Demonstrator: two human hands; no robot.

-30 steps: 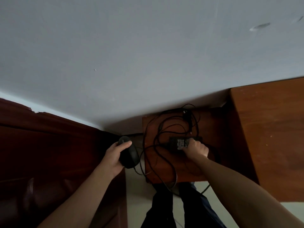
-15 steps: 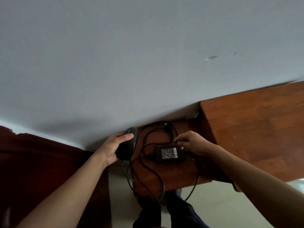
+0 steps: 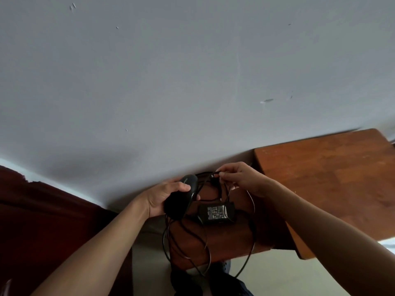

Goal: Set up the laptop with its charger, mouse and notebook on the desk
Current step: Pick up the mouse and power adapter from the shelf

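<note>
Wall (image 3: 192, 82): pale grey, with a few small scuffs.
Dark red furniture (image 3: 42, 221): at left, against the wall.
Floor (image 3: 288, 274): pale, at the bottom.

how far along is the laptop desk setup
Early. Nothing shows on the desk yet. In hand: the left grip holds the mouse, the right grip pinches the charger cable, its brick lying on the low stand. Left: move everything over; laptop and notebook aren't in view.

charger label (image 3: 215, 211) unreadable, desk (image 3: 342, 178) cut off at right
</note>
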